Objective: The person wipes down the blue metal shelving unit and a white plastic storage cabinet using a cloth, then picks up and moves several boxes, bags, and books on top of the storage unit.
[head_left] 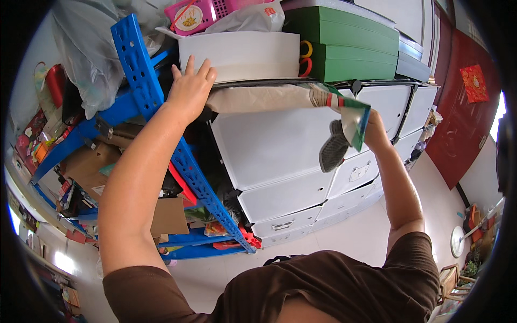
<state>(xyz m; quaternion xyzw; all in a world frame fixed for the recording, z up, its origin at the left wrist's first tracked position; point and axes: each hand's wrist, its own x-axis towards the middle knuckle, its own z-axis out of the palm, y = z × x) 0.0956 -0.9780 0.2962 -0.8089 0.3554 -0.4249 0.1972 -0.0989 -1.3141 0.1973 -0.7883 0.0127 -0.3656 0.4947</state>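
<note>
My left hand [192,91], its fingers spread, rests against the front of a white box [242,54] on top of a white cube storage cabinet [270,145]. In my right hand [375,129] is the end of a beige and green printed bag or sheet [262,99], stretched along the cabinet's top edge. My right fingers are mostly hidden behind it. A dark grey knitted item [334,151] hangs below its green end. Scissors with yellow and red handles [305,66] stand between the white box and green boxes [359,44].
A blue perforated metal shelf post [194,173] stands left of the cabinet, with cardboard boxes [91,163] and other goods on its shelves. A pink basket [202,16] lies above the white box. A dark red door [456,109] and a white round-based stand [457,241] are at right.
</note>
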